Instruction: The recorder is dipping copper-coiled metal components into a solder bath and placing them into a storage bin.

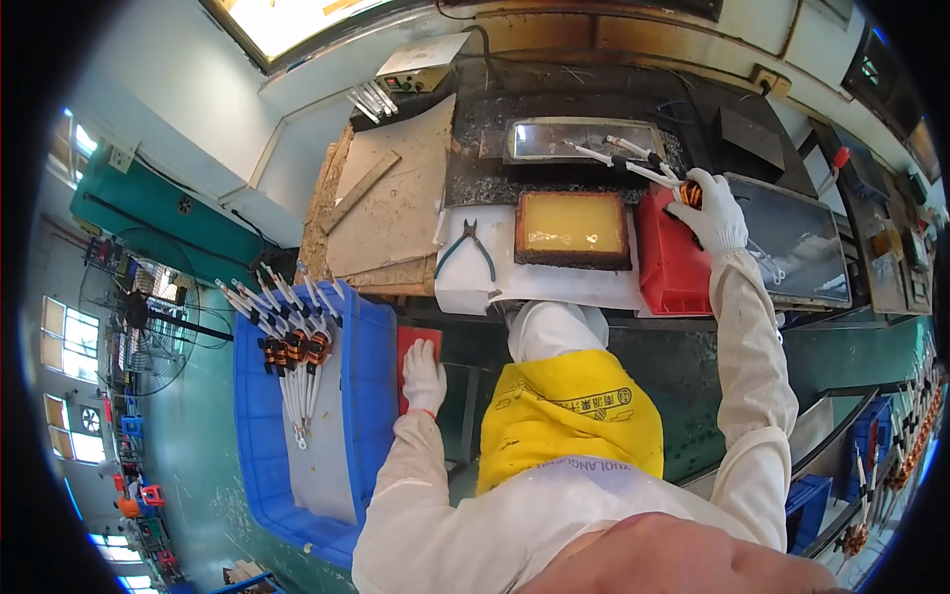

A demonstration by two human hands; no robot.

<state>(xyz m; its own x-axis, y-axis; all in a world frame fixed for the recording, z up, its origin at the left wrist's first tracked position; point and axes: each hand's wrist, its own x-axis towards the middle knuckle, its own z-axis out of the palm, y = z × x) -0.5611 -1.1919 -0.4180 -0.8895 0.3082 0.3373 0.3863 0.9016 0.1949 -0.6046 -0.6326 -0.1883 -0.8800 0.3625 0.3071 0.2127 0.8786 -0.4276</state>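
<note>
My right hand, in a white glove, is closed around a copper-wound coil with white-sleeved leads. The leads point left, their tips over a shallow rectangular metal bath with a shiny silvery surface; whether they touch it I cannot tell. Under that hand stands a red plastic bin. My gloved left hand lies with fingers stretched out on a red flat surface, beside a blue crate. Inside the crate, several similar coils lie bundled on a pale sheet.
A dark-rimmed tray of yellow material sits near the bench front, with green-handled cutters to its left. A wooden strip lies on a board. A control box stands behind. More coils hang at lower right.
</note>
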